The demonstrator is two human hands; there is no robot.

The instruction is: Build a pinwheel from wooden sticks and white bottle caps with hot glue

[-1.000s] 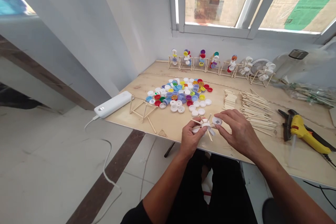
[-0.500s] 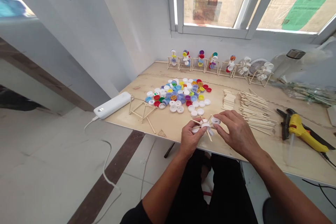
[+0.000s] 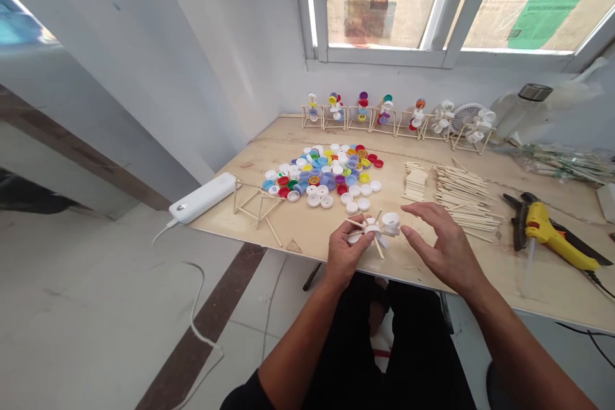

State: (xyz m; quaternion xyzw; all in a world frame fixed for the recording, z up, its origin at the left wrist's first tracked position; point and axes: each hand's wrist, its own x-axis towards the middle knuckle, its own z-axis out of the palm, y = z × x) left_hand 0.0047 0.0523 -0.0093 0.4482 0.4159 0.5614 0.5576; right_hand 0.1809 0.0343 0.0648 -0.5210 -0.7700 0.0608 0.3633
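Observation:
My left hand [image 3: 346,252] is closed on a small wheel [image 3: 373,229] made of white bottle caps with thin wooden sticks poking out around it. One white bottle cap [image 3: 391,220] sits at the wheel's right side, on the end of a stick. Just right of that cap, my right hand [image 3: 441,245] is open, thumb and fingers apart, touching nothing. Beyond the hands lies a pile of coloured bottle caps [image 3: 327,180]. A small stick frame [image 3: 258,204] stands at the left of the table [image 3: 307,234].
Bundles of wooden sticks [image 3: 464,198] lie right of the caps. A yellow glue gun [image 3: 552,240] rests at the right. Several finished cap wheels on stick frames [image 3: 363,114] line the back. A white power strip [image 3: 204,197] is at the left edge.
My right hand has let go of the white bottle cap and opened, drawing slightly away to the right. The cap stays on the wheel in my left hand.

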